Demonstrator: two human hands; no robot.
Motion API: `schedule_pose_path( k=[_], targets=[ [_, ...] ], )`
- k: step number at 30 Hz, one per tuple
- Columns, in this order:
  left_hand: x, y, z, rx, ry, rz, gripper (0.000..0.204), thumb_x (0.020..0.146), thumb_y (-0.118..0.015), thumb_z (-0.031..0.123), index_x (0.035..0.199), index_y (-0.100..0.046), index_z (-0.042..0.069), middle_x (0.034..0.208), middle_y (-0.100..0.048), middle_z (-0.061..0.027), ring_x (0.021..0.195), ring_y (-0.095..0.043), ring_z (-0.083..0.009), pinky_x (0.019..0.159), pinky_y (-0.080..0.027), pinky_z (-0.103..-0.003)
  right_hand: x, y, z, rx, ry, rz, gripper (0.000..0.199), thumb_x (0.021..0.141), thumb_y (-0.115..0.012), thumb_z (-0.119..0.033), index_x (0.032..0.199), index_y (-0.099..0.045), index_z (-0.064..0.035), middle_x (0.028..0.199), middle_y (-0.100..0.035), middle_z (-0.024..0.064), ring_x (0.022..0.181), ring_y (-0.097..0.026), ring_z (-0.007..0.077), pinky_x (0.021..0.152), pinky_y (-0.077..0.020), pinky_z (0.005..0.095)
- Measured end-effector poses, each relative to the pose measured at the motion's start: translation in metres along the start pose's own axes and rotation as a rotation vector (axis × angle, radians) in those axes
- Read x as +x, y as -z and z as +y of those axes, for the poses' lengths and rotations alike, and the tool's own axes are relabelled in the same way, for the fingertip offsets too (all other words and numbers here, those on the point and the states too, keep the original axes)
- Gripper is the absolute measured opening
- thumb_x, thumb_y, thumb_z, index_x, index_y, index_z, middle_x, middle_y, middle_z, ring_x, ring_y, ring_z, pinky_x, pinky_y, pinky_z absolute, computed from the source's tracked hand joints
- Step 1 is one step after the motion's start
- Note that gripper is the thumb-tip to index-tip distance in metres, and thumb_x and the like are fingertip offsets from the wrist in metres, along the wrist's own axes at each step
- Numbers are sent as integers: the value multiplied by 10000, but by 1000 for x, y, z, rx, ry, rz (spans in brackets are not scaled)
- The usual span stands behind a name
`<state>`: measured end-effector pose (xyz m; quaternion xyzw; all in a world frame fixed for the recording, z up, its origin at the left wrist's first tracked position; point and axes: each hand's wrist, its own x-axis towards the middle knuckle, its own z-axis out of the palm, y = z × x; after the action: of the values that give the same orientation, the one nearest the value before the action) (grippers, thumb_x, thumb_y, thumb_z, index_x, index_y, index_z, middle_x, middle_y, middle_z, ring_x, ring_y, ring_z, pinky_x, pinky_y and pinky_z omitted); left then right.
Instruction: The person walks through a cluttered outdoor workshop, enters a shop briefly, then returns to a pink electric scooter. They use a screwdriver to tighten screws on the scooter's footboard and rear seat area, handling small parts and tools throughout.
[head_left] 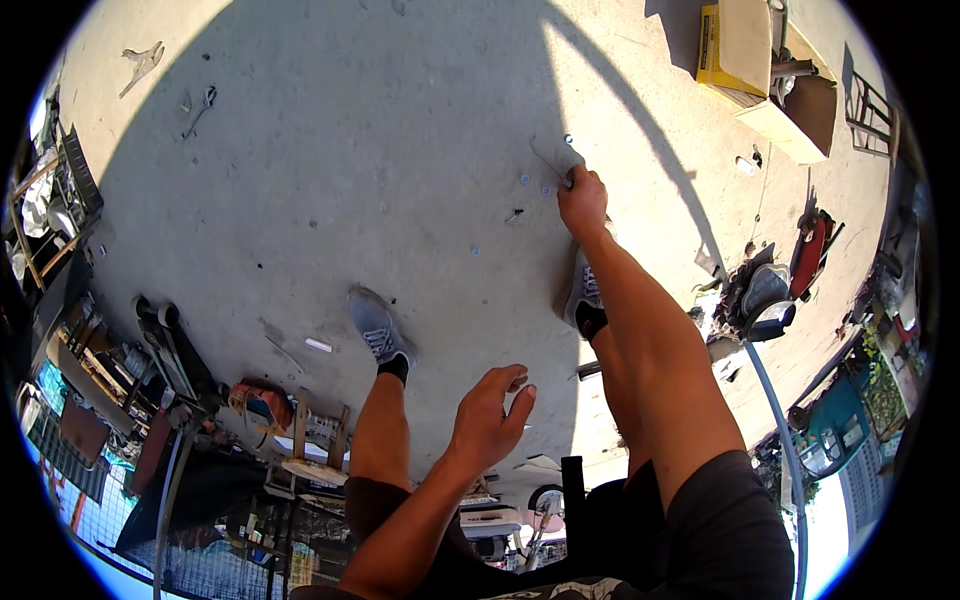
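Observation:
My right hand (583, 203) reaches forward, low over the concrete floor, its fingers closed. Something small and dark shows at its fingertips, too small to name. A thin, wire-like line (545, 156) runs from there over the ground; I cannot tell whether it is held. Beside that hand lie small blue, round, cap-like pieces (524, 179), with one more (475, 251) nearer to me. A small dark scrap (514, 215) lies left of the hand. My left hand (490, 418) hangs in front of my body, fingers bent and apart, with nothing in it.
My grey shoes (376, 325) stand apart on the floor. An open cardboard box (800, 120) with metal parts stands at the far right. A red tool-like thing (812, 255) lies at right. Clutter and a red bag-like thing (265, 402) are at left. A wrench-like tool (202, 108) lies far left.

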<state>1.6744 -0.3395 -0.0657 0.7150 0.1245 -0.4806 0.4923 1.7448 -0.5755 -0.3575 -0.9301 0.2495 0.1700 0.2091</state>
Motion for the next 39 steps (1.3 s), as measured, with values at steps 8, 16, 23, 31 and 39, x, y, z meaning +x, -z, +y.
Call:
schedule_pose_path(
  k=[8, 16, 23, 31, 39],
  targets=[
    [1, 11, 6, -93, 44, -19, 326, 926, -612, 193, 1153, -590, -40, 1056, -676, -175, 973, -667, -229, 793, -516, -304, 31, 28, -27, 28, -70, 120, 295, 698, -668, -199, 938, -659, -28, 848, -685, 157, 835, -657, 323, 787, -507, 411],
    [3, 14, -1, -120, 2, -9, 336, 929, -615, 205, 1160, -589, -38, 1061, -679, -168, 993, -666, -233, 746, -523, -298, 78, 25, -42, -109, -42, 15, 306, 696, -688, -186, 947, -682, -12, 903, -700, 184, 880, -672, 340, 817, -517, 413],
    [5, 24, 7, -141, 37, 0, 327, 936, -606, 212, 1148, -595, -37, 1053, -682, -167, 986, -667, -227, 746, -521, -294, 76, 36, -50, -56, -85, 3, 281, 693, -685, -147, 934, -692, -3, 884, -702, 194, 858, -680, 346, 798, -531, 409],
    [20, 38, 8, -727, 208, 233, 383, 1023, -450, 284, 1217, -517, -39, 1189, -574, -136, 1037, -594, -218, 909, -474, -335, -54, 117, -137, 547, 209, -528, 159, 719, -671, -20, 867, -640, 30, 712, -642, 116, 615, -616, 175, 608, -500, 286],
    [27, 50, 2, -1201, 263, 238, 339, 1038, -403, 314, 980, -573, 26, 849, -596, -71, 718, -571, -142, 636, -479, -279, -145, 182, -192, 647, 749, -655, 192, 770, -724, -45, 941, -639, -22, 933, -654, 73, 705, -667, 172, 597, -532, 281]
  ],
)
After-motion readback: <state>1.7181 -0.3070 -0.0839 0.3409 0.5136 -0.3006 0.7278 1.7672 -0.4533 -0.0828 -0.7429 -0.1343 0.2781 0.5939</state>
